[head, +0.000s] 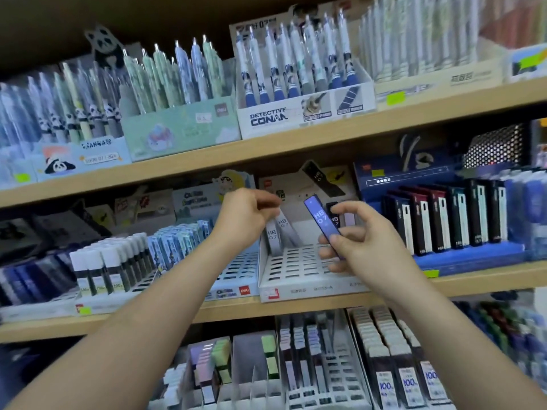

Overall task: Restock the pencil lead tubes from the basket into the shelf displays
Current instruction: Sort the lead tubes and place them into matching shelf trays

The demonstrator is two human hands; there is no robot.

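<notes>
So, white tray (296,263): held two grey HB tubes (278,232), one black tube (333,214) behind.
My left hand (248,216): pinched their tops.
My right hand (355,241): gripped a blue tube (321,218).

The dark blue lead tube (322,229), slim and flat with "HB 0.7" printed pale on its face, was pinched between the thumb and fingers of my right hand (362,247). It was tilted, top leaning left, over the white slotted display (296,263) on the middle shelf. Two grey tubes (278,232) with the same marking slanted down from my left hand (245,214), which held their tops. Their lower ends reached the display's back left slots. A black tube (334,216) stood upright at the back.
</notes>
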